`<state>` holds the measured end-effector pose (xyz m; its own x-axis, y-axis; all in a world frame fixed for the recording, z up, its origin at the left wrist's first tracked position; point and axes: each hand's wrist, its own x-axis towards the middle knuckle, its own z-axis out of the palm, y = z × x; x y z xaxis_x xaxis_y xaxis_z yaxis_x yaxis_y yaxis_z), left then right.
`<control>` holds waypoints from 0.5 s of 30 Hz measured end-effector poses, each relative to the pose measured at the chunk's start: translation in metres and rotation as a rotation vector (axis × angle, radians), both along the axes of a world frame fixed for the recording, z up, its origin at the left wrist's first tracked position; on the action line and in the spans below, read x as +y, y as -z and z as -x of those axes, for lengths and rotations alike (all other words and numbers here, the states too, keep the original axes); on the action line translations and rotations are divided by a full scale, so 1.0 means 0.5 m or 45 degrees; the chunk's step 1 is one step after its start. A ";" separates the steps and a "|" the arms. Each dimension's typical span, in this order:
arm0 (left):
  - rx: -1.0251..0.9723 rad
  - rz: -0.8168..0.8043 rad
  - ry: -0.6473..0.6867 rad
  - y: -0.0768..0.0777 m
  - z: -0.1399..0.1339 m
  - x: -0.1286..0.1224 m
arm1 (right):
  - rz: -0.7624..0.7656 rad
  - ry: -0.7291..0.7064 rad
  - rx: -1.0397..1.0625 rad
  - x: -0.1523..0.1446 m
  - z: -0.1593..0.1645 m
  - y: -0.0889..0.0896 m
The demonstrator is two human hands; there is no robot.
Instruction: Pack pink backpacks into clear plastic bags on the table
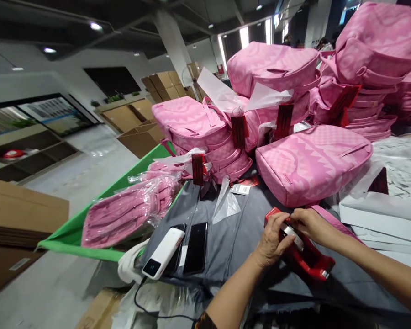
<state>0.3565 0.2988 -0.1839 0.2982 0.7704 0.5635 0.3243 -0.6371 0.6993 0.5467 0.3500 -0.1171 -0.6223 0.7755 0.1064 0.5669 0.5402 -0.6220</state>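
Note:
A red tape dispenser [310,262] with a roll of tape lies on the grey-covered table near its front edge. My left hand [272,240] is closed around the dispenser's far end, thumb against the roll. Fingers bent together, my right hand [310,224] is at the top of the roll; any bit of tape between its fingertips is too small to make out. Just beyond both hands lies a pink backpack [315,164] on its back, its pink strap [335,221] passing by my right wrist.
Stacked pink backpacks [198,128] with dark red tags stand behind. To the left, a green-edged bin [78,249] holds plastic-wrapped pink bags [130,210]. A white power bank [163,251] and a black phone [196,246] lie on the table. White sheets [380,219] are at the right.

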 end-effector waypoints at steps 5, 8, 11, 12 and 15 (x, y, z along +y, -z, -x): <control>-0.059 0.064 0.010 -0.011 -0.008 0.011 | -0.004 0.030 0.009 -0.005 0.009 0.003; -0.065 0.152 0.058 -0.036 -0.008 0.022 | -0.039 0.059 0.017 -0.015 0.020 -0.005; -0.090 0.274 0.117 -0.061 0.004 0.019 | -0.073 0.045 0.053 -0.035 0.006 -0.016; -0.117 0.290 0.107 -0.065 0.012 0.013 | -0.079 0.061 0.099 -0.045 -0.009 -0.016; -0.242 0.245 -0.091 -0.058 0.041 -0.011 | -0.091 0.225 0.275 -0.096 -0.082 0.012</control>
